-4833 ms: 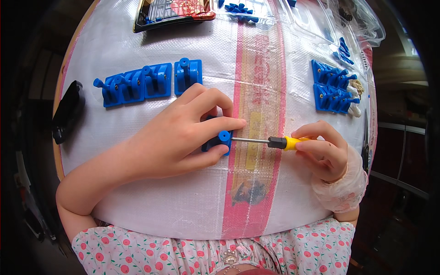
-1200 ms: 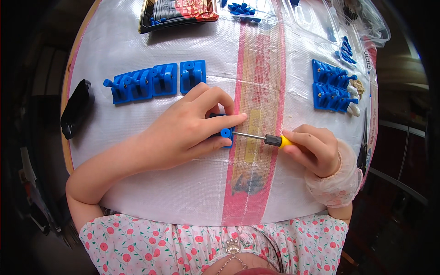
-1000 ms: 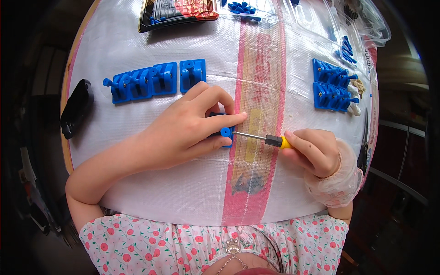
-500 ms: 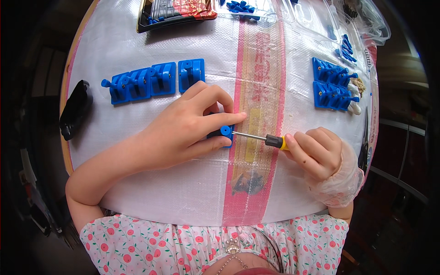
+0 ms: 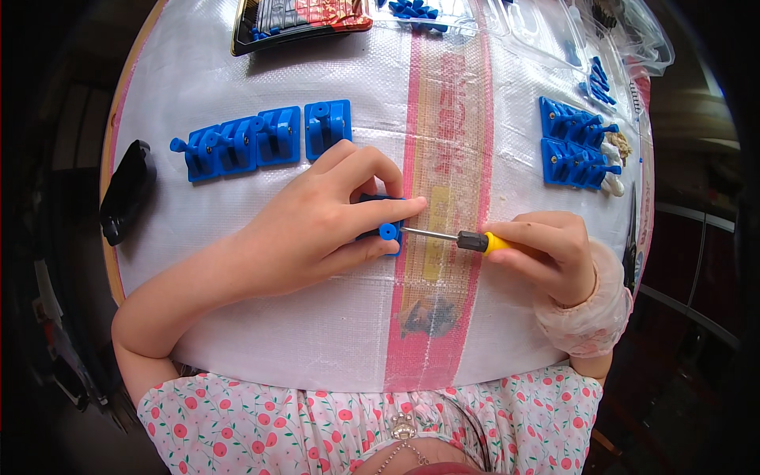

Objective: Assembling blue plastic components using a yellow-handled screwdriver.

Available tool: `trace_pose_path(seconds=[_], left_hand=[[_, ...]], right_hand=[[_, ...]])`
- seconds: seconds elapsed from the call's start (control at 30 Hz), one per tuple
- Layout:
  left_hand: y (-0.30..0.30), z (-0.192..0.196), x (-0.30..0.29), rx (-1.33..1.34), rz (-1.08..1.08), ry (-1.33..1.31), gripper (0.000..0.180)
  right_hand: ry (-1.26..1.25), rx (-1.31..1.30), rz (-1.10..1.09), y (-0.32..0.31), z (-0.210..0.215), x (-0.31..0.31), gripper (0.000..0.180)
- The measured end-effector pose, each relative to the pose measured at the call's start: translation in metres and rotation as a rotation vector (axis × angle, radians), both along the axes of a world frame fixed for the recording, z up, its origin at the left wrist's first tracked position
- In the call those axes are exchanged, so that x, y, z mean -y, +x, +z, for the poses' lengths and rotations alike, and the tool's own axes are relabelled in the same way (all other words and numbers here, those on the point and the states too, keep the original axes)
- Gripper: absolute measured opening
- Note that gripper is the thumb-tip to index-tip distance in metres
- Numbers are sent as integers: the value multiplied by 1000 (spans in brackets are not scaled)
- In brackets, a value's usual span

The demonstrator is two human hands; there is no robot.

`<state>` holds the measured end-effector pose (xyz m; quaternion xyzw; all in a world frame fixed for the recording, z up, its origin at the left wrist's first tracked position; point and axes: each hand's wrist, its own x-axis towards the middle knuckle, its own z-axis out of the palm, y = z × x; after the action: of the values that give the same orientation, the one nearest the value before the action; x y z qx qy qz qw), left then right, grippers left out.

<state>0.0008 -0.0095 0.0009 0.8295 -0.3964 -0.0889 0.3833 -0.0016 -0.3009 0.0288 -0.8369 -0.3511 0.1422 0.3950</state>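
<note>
My left hand is closed around a small blue plastic part with a round knob, pressing it to the table; most of the part is hidden beneath my fingers. In my right hand is a screwdriver with a yellow and black handle. Its metal shaft points left, and the tip meets the right side of the blue part near the knob. Beyond my left hand stands a single blue plastic piece with an upright post. A row of similar blue pieces sits to its left.
More blue assemblies stand at the right. A black curved shell lies at the left edge. At the back are a black tray, clear plastic containers and loose blue parts. A woven plastic sheet covers the table.
The fingers of my right hand have shifted and turned on the screwdriver's handle. My left hand and the blue part stay nearly in place.
</note>
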Motion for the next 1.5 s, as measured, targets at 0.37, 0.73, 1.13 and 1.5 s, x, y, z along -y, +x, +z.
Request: trace_pose_path(seconds=[0.37,0.73,1.13,1.5], left_hand=[[1,1,1,10,0,12,47],[0,-1,0,0,-1,-14,49],[1,-2,0,-5,-3,-19,48],[5,-3,-3,-9,20,-111,47]], right_hand=[[28,177,-15,-7,-4,-4,30],[-16,132,64,-3,1,-5,33],[48,-233,38,8,-5,0,27],[-88,-26,65,-5,4,-2,35]])
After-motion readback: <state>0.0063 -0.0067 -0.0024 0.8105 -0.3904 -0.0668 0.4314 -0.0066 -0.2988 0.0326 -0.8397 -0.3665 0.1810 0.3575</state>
